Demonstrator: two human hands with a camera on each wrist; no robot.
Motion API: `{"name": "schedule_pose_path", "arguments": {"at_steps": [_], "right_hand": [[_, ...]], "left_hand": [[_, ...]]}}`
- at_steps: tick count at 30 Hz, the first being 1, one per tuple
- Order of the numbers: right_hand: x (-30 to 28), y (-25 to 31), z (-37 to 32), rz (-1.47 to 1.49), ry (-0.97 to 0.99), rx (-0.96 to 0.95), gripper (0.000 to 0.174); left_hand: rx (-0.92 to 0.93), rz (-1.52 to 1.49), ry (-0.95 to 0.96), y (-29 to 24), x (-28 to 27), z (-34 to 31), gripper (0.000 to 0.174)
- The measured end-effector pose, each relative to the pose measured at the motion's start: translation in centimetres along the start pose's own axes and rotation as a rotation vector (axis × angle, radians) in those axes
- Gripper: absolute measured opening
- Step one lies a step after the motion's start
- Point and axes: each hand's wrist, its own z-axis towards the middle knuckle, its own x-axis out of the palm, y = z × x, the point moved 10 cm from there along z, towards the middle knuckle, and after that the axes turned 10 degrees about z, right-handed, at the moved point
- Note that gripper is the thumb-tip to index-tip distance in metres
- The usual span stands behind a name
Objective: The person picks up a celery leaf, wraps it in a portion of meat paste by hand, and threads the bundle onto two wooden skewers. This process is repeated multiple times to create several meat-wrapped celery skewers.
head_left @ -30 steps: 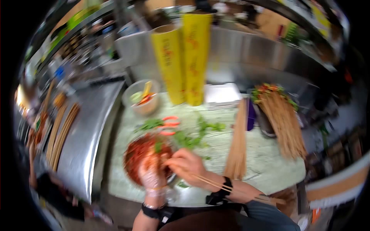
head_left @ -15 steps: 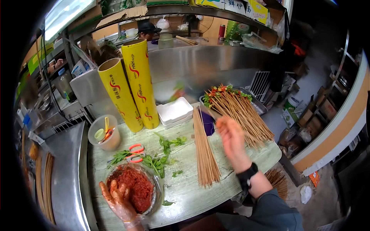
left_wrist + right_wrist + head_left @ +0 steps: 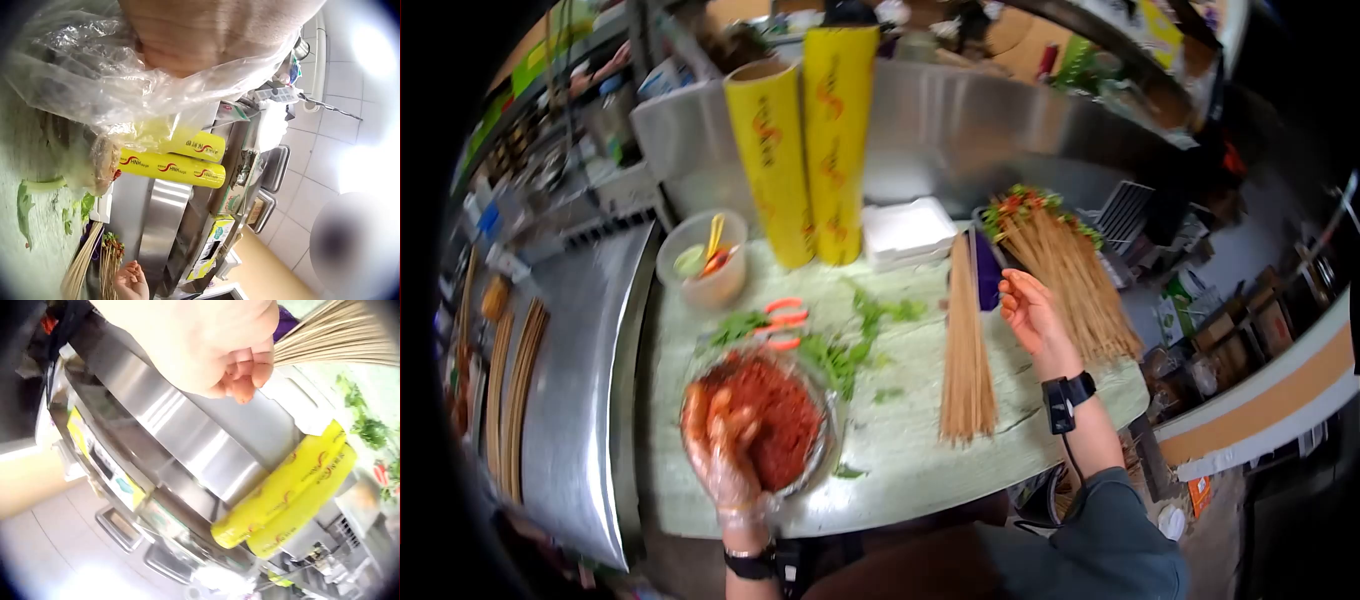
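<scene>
A bowl of red minced mixture [image 3: 775,425] stands near the table's front left. My left hand [image 3: 725,445], in a clear smeared glove, rests over the bowl's left side with its fingers loosely bent. Bare and raised, my right hand [image 3: 1035,315] has relaxed, slightly curled fingers and holds nothing that I can see. It is between a bundle of plain sticks [image 3: 967,360] and a heap of sticks [image 3: 1070,275] with red and green pieces at their far ends. The right wrist view also shows the right hand [image 3: 219,347] with bent fingers.
Behind the bowl lie green leaves [image 3: 840,360] and orange-handled scissors [image 3: 785,322]. A plastic tub [image 3: 705,270], two upright yellow rolls [image 3: 835,150] and a white foam box [image 3: 908,232] stand farther back. At the left is a metal counter [image 3: 585,380].
The right hand has left the left hand and the bowl and moved right, to beside the heap. The thin sticks it held are gone from it. The left hand stays at the bowl, fingers more spread.
</scene>
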Motion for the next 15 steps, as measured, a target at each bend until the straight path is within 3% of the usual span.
{"name": "schedule_pose_path", "arguments": {"at_steps": [3, 6, 8, 11, 15], "right_hand": [[4.4, -3.1, -2.2, -0.379, 0.051, 0.086, 0.014], [8.0, -6.7, -2.3, -0.647, 0.255, 0.098, 0.016], [9.9, -9.0, -1.8, -0.856, 0.344, 0.055, 0.017], [11.1, -10.3, 1.3, -1.038, 0.348, -0.193, 0.019], [15.0, -11.6, 5.1, -1.439, 0.325, -0.265, 0.028]], "left_hand": [[-0.017, -0.035, -0.006, 0.4, -0.3, 0.0, 0.049], [-0.017, -0.042, -0.003, 0.5, -0.2, 0.1, 0.047], [-0.010, -0.047, -0.002, 0.6, -0.3, 0.2, 0.046], [-0.019, -0.036, -0.016, 0.4, -0.3, 0.1, 0.047], [-0.002, -0.054, -0.006, 0.3, -0.4, 0.1, 0.046]]}}
